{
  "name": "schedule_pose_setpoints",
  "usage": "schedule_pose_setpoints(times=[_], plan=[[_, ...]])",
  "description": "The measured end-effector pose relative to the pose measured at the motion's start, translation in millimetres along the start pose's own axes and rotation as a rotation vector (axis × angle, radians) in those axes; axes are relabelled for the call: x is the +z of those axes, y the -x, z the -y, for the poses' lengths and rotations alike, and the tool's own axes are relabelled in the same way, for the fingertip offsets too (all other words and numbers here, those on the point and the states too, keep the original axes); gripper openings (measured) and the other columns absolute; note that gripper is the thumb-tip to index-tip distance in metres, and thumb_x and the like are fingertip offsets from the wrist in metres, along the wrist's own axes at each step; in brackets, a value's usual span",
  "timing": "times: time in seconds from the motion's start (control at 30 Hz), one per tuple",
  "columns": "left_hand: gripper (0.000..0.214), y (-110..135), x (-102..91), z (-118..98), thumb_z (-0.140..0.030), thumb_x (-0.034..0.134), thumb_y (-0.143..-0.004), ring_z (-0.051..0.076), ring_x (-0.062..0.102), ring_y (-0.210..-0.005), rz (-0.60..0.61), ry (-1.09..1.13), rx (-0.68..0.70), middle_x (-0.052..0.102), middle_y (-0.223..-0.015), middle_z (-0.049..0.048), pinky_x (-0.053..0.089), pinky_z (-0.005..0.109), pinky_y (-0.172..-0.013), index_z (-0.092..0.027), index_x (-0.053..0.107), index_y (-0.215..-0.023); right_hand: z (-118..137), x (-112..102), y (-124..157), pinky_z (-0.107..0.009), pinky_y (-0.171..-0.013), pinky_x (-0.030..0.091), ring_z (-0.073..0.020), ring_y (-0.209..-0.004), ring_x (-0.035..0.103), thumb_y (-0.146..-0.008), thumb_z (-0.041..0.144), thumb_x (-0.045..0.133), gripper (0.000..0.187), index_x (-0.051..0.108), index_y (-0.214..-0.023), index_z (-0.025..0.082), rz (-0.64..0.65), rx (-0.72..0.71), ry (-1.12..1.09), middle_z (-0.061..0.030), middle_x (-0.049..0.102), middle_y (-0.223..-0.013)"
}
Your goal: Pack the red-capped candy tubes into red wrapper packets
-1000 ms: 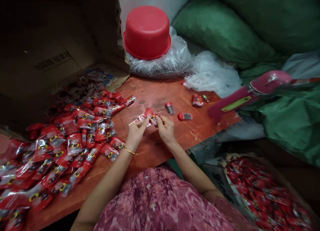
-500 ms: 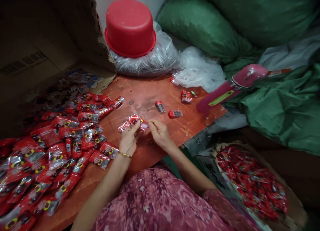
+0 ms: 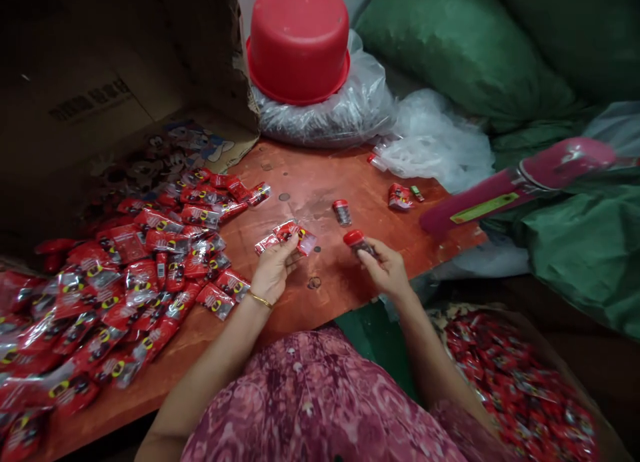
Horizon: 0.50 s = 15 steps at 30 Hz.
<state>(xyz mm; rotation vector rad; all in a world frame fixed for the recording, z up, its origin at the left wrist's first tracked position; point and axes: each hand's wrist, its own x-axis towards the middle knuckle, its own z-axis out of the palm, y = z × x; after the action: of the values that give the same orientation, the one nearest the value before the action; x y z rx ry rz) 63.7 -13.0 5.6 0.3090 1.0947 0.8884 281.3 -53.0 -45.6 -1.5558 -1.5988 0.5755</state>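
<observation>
My left hand is closed on a red printed plastic packet, pinched by thumb and fingers just above the table. Beside it another red-and-clear packet lies partly under the hand. To the right, my right hand grips a small clear bottle with a red cap, its dark contents partly covered by the fingers. A second red-capped bottle stands or lies on the table between and beyond the hands; which, I cannot tell.
A heap of red packets spreads leftward before a large cardboard box. A red basin rests upside down on a plastic bag. A pink cylinder leans at right. More packets fill a carton below.
My right hand has left the packet, moved right and taken hold of the red-capped bottle that lay on the table. My left hand still holds the packet. The camera view has shifted.
</observation>
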Motion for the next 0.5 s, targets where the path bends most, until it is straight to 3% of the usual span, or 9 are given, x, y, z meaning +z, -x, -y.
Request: schedule_pose_setpoints(times=[0.1,0.2,0.3,0.5], plan=[[0.041,0.2,-0.7,1.2,-0.043,0.083,-0.042,0.009,0.058,-0.06,0.001,-0.027,0.038,0.068,-0.066,0.0002,0.043,0.02,-0.061,-0.015,0.067,-0.067,39.8,6.4,10.8,-0.024,-0.054,0.044,-0.0132,-0.057,0.056,-0.076,0.032,0.055,0.02,0.064,-0.086,0.017,0.118,0.029,-0.205,-0.0016,0.066,-0.069],[0.043,0.1,-1.4,4.1,-0.046,0.083,-0.037,0.008,0.055,-0.056,0.003,-0.099,0.113,0.064,-0.059,-0.0001,0.041,0.021,-0.059,-0.013,0.065,-0.058,62.5,8.0,9.2,-0.022,-0.049,0.04,-0.0109,-0.051,0.053,-0.073,0.028,0.055,0.017,0.066,-0.078,0.016,0.232,0.065,-0.333,0.0,0.064,-0.062],[0.042,0.9,-2.8,6.2,-0.046,0.082,-0.04,0.007,0.05,-0.052,0.013,-0.176,0.187,0.059,-0.053,-0.002,0.037,0.02,-0.055,-0.012,0.062,-0.054,69.4,10.6,2.6,-0.021,-0.047,0.037,-0.0096,-0.049,0.05,-0.071,0.027,0.056,0.016,0.067,-0.074,0.015,0.292,0.098,-0.408,0.0008,0.062,-0.059],[0.039,4.7,-3.7,5.0,-0.044,0.082,-0.042,0.006,0.049,-0.053,0.053,-0.219,0.244,0.06,-0.054,-0.0025,0.038,0.02,-0.056,-0.012,0.061,-0.052,71.8,19.2,-2.0,-0.021,-0.044,0.035,-0.0078,-0.044,0.046,-0.068,0.028,0.059,0.016,0.066,-0.075,0.016,0.252,0.179,-0.497,0.0026,0.058,-0.055]])
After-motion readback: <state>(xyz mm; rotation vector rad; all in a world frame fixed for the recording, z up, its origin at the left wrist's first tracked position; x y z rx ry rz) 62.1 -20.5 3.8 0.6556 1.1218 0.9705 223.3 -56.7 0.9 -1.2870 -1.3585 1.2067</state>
